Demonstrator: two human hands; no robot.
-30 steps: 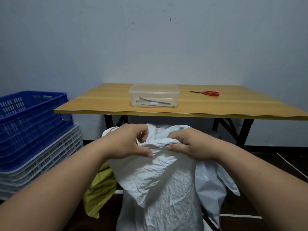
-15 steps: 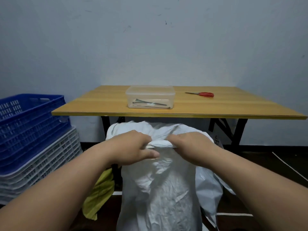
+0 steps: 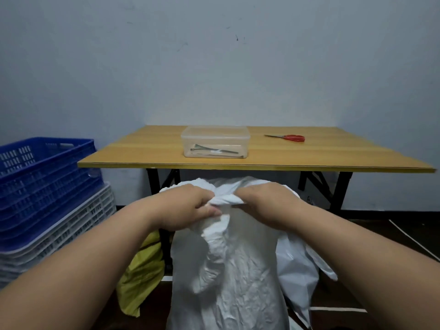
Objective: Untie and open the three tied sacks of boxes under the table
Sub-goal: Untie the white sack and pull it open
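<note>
Below table edge – both grips clutch white sack (image 3: 228, 277) top | bunched tighter than before

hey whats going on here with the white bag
A person is standing in front of a wooden table and working on a white sack. The left hand and the right hand both grip the bunched, twisted top of it, apparently loosening the tie. A yellow sack sits behind on the left. Red scissors and a clear plastic box lie untouched on the table.
</note>
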